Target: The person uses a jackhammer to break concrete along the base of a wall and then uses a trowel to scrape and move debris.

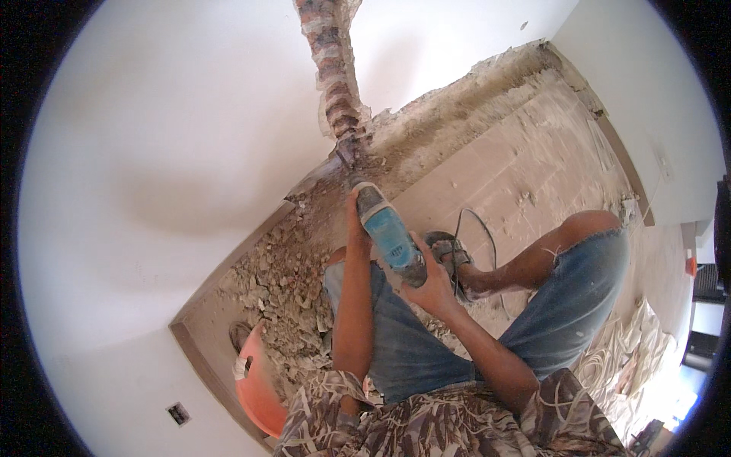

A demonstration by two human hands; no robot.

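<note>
By the white wall, the left hand and right hand are gripping a power tool, apparently chiselling, next needing steady pressure.

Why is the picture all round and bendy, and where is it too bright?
Head view: the fisheye lens leaves black corners and bows the right-hand baseboard; head view: glare whitens the lower right, beside the crumpled sheet; head view: soft shadows darken patches of the white wall; the blue power tool is well lit.
</note>
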